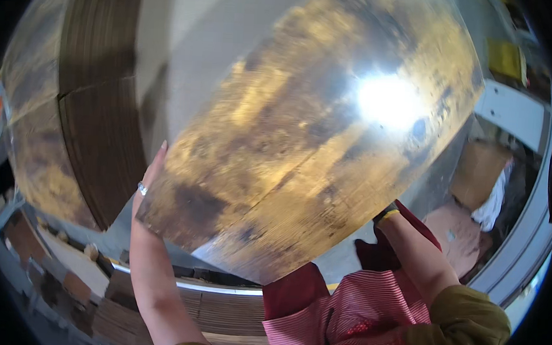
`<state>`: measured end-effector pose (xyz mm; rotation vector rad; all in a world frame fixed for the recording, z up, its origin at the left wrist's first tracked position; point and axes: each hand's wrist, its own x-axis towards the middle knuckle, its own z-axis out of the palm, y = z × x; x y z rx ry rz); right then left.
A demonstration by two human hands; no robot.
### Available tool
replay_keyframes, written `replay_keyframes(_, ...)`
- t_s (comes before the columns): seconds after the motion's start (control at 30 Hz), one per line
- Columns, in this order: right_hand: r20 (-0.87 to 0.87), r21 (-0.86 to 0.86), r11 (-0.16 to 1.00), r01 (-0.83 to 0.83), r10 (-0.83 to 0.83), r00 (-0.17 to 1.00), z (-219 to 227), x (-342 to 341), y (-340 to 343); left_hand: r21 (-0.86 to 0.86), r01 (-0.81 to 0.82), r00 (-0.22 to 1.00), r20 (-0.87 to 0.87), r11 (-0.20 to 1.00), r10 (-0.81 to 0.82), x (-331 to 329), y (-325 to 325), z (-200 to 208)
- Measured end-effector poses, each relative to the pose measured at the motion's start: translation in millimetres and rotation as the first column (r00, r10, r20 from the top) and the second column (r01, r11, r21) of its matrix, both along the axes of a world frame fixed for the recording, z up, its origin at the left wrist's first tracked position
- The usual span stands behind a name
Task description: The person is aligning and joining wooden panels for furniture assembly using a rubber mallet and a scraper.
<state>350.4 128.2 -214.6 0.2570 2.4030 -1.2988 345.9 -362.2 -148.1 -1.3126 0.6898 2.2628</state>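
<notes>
Gripping by its left edge, the left hand (pixel 154 171) is holding a large, glossy gold-and-brown patterned rectangular panel (pixel 256 190).
The right hand (pixel 385 213) is meeting the opposite edge, mostly hiding behind it; whether it is closing, I cannot tell. The panel is tilting before a red-and-white striped apron (pixel 375 302), right of a tall stack of brown-edged panels (pixel 106 145). Uneven support could set it twisting, a corner scraping the stack.

Counts, clock read from view centre: large board (pixel 302 155), 1; board stacks (pixel 96 150), 2, at 9 and 10 o'clock; forearms (pixel 151 263), 2, at 8 and 4; bracelet (pixel 141 188), 1, at 9; striped apron (pixel 356 302), 1, at 5. Brown piles (pixel 228 313), 6 to 7: number unclear.
</notes>
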Motion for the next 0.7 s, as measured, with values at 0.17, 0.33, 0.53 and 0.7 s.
replay_keyframes(0.17,0.008,0.222,0.968,0.119,-0.124,0.992,-8.2,-2.2,-43.5,0.212,0.129,0.991,0.010,0.969,-0.134,-16.5,85.8,-59.0)
replay_keyframes(0.33,0.052,0.394,0.887,0.241,-0.283,0.958,-5.3,10.3,-64.3,0.377,0.263,0.952,0.051,0.888,-0.303,-4.3,156.7,-92.9)
replay_keyframes(0.53,0.087,0.451,0.862,0.231,-0.300,0.950,-8.6,8.9,-66.7,0.424,0.268,0.940,0.083,0.865,-0.332,15.6,173.1,-91.0)
replay_keyframes(0.7,0.111,0.439,0.881,0.176,-0.247,0.963,4.8,19.7,-62.3,0.405,0.225,0.951,0.106,0.886,-0.289,40.1,175.9,-83.0)
